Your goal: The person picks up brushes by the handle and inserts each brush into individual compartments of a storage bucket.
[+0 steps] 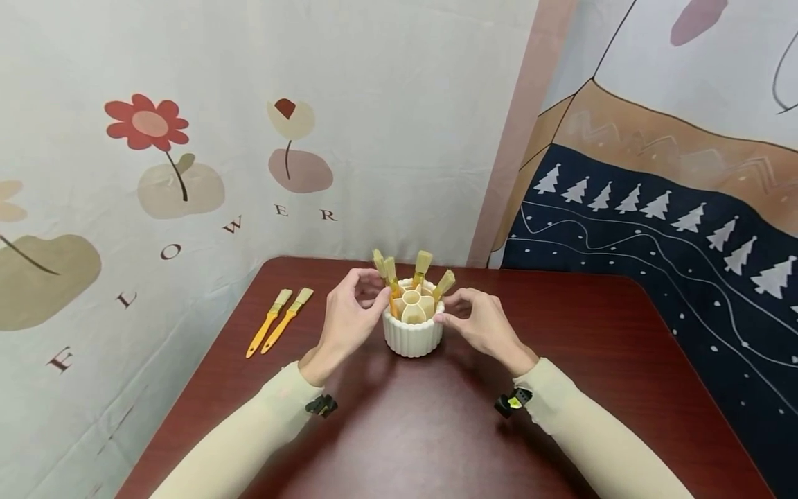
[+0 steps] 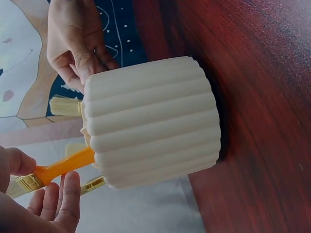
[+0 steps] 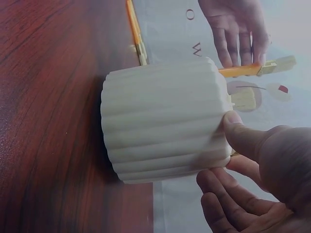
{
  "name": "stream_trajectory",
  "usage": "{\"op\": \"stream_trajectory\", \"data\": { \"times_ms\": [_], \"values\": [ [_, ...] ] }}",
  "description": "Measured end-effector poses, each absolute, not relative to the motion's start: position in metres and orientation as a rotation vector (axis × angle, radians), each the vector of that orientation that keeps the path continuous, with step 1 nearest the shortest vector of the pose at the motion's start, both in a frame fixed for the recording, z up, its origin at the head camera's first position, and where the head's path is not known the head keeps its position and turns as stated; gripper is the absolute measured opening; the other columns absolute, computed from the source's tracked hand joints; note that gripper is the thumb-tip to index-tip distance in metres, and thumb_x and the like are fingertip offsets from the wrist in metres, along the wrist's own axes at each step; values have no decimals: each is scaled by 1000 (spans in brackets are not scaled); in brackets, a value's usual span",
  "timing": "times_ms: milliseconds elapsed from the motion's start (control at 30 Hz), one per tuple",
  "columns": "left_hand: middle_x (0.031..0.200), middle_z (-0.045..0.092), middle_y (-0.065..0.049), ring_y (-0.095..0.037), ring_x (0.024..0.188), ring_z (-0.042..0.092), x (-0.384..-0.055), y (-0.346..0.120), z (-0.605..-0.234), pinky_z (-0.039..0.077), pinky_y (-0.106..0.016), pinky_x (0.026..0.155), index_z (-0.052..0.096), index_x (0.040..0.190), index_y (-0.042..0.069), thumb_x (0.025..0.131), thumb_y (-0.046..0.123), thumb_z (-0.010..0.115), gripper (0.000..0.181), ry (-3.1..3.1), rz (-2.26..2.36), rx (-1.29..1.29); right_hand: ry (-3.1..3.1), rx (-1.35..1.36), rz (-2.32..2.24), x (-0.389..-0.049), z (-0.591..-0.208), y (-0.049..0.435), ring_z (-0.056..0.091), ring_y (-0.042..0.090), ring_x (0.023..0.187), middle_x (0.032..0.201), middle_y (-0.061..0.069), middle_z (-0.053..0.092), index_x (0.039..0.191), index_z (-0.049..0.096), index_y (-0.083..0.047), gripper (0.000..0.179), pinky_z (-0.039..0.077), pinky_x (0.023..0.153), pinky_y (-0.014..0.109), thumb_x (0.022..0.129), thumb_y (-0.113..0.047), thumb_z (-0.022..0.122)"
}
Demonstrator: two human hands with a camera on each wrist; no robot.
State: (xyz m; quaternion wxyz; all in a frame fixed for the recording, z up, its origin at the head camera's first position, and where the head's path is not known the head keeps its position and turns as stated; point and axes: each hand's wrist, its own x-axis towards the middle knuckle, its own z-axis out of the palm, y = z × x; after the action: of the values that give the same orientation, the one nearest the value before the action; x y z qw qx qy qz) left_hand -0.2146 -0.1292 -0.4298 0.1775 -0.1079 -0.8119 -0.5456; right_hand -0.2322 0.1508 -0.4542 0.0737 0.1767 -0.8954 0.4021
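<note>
A ribbed cream holder [image 1: 413,339] with petal-shaped compartments stands upright on the table. Between thumb and fingers, my left hand [image 1: 352,312] pinches a paintbrush [image 2: 68,165] by its orange handle just below the metal band. That brush points bristles up, its lower handle hidden inside the holder's left side. My right hand [image 1: 486,322] grips the holder's right rim, thumb on the near side, as the right wrist view shows. Other brushes stand bristles up in the compartments: one at the back [image 1: 424,263], one at the right [image 1: 445,283], and one at the left [image 1: 377,259].
Two more orange-handled paintbrushes [image 1: 269,322] lie side by side on the dark red table [image 1: 424,430], left of my left hand. Behind the table hangs a pale cloth [image 1: 399,138] printed with flowers, and a dark tree-patterned one [image 1: 623,229] on the right.
</note>
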Motion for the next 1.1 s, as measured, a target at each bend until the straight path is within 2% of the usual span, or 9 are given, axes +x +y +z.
{"op": "stream_trajectory", "data": {
  "times_ms": [167,367,600,800,1100],
  "values": [
    [118,85,-15,-28,107,85,-213,-129,-433,69,-22,88,74,135,5,104,10,86,33,-2325,-1526,-281,-2685,537,1203,-232,-454,149,84,23,106,119,7,88,123,87,-10,36,71,94,47,97,-32,99],
    [116,86,-16,-29,106,85,-210,-134,-436,72,-31,92,73,132,3,104,11,85,32,-2347,-1509,-288,-2676,544,1229,-230,-452,146,85,24,105,118,9,87,123,86,-8,37,72,94,47,97,-31,99],
    [115,86,-11,-24,102,83,-208,-135,-446,69,-33,92,76,129,7,104,17,86,28,-2415,-1423,-283,-2681,532,1191,-226,-454,149,85,25,106,118,8,88,122,87,-11,35,71,93,48,96,-32,99],
    [111,85,-9,-22,97,80,-207,-135,-452,68,-43,92,77,123,10,104,21,87,24,-2486,-1357,-252,-2687,527,1210,-225,-455,151,85,26,108,121,10,87,123,86,-10,35,72,94,49,98,-31,98],
    [116,81,-11,-25,101,82,-209,-134,-453,66,-30,90,79,120,7,103,21,89,24,-2522,-1328,-243,-2690,513,1229,-224,-453,150,86,26,106,122,11,87,124,86,-9,36,73,94,48,98,-31,98]
  ]
}}
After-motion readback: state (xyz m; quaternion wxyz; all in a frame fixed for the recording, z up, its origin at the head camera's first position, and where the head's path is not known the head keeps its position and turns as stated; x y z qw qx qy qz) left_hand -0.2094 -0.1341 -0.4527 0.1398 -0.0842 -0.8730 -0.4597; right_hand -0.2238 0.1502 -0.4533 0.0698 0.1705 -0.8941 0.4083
